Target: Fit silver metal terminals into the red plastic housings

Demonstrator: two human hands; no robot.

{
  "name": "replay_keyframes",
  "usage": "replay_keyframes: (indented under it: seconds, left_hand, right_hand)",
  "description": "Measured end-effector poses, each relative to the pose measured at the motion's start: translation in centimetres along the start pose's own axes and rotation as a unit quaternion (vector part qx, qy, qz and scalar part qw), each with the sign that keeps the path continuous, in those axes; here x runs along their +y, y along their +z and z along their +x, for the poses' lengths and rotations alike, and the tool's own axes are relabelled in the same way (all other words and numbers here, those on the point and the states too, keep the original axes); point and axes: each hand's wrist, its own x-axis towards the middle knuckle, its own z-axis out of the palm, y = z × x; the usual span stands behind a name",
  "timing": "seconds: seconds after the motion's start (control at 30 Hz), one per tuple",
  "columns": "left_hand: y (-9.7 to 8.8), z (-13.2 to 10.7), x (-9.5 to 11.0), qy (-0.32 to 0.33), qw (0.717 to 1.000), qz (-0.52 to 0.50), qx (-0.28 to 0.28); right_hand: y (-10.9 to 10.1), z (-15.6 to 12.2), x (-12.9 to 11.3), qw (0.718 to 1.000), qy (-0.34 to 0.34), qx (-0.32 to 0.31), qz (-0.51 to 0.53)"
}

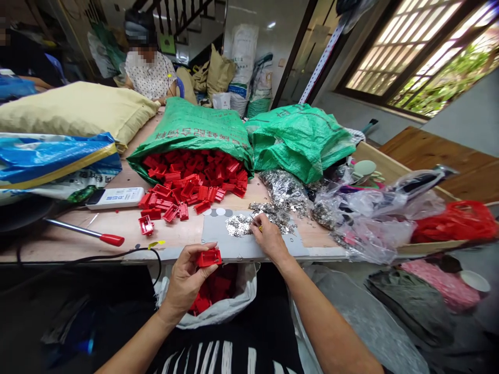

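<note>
Our L hand [187, 280] pinches one red plastic housing [209, 257] btwn thumb and fingers, open side up toward us. It sits just off the table edge [335, 253], directly over the white bag [237, 306] in our lap, which has more red pieces in it. A drop would prob. land in the bag.

Our R hand [268, 239] is on the grey sheet [218, 241], fingertips drawn narrow at the heap of small silvery metal bits [238, 225]. We can't tell if a bit is actually gripped, too small. The sheet seems to keep the bits together and easy to pick.

The pile of red housings [195, 179] spills from a green sack [195, 127] lying w/ its mouth toward us, so stock is w/in reach. A remote [115, 197] and a red-handled screwdriver [83, 231] lie off to the left. Another person [150, 72] sits at the far end.
</note>
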Motion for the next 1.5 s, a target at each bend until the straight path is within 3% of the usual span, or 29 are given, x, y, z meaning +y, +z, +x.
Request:
replay_keyframes:
  seconds: [0.17,0.3,0.37,0.53,0.77,1.07,1.27,1.43,1.5]
  left_hand:
    - [0.2,0.1,0.2,0.019,1.000,0.011,0.001]
    - [0.3,0.1,0.3,0.018,1.000,0.020,-0.003]
    - [0.3,0.1,0.2,0.007,1.000,0.029,-0.009]
    - [0.5,0.1,0.0,0.003,0.999,0.035,-0.022]
    - [0.6,-0.2,0.0,-0.007,0.998,0.049,-0.049]
    - [0.2,-0.1,-0.5,-0.105,0.989,-0.090,-0.043]
    - [0.2,0.4,-0.4,-0.114,0.986,-0.116,-0.035]
    - [-0.8,2.0,-1.1,-0.031,0.996,0.060,-0.052]
    - [-1.4,2.8,-1.6,0.008,0.985,0.156,-0.072]
  right_hand:
    - [-0.5,-0.6,-1.1,0.987,-0.003,-0.027,0.159]
    - [-0.7,-2.2,-3.2,0.921,0.034,-0.160,0.352]
    - [-0.6,-3.2,-4.2,0.891,0.048,-0.215,0.398]
    - [0.4,-5.0,-5.5,0.886,0.029,-0.228,0.402]
    - [1.4,-5.4,-5.6,0.874,0.055,-0.227,0.426]
    - [0.7,-5.7,-6.4,0.841,0.079,-0.251,0.474]
    - [0.3,-5.7,-6.1,0.850,0.058,-0.260,0.456]
    - [0.3,-5.4,-5.2,0.945,-0.054,-0.193,0.258]
    - [0.4,-5.4,-5.1,0.964,-0.087,-0.172,0.183]
